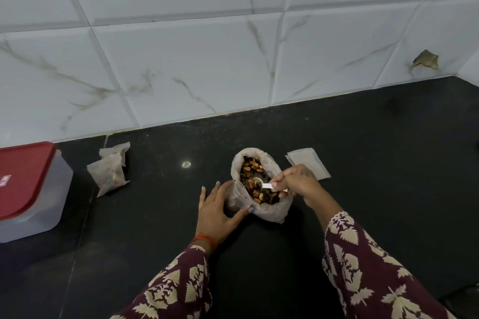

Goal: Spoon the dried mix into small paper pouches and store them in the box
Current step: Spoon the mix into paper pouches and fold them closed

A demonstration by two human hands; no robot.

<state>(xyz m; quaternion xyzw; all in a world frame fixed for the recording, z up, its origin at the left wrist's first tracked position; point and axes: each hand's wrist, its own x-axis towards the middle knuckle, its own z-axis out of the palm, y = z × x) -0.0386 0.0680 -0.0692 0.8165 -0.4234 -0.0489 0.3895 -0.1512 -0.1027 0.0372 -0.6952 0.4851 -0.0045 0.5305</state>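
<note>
1. Now your right hand [295,184] pinches the spoon [261,185] in the dried mix [255,184], mid-table.
2. Your left hand [217,211] grips the open pouch [237,199].
3. Next, likely lift a level scoop over.

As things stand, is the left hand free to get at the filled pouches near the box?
Probably not at once: the left hand grips an open pouch against the mix bag. The counter between it and the filled pouches shows nothing in the way.
</note>
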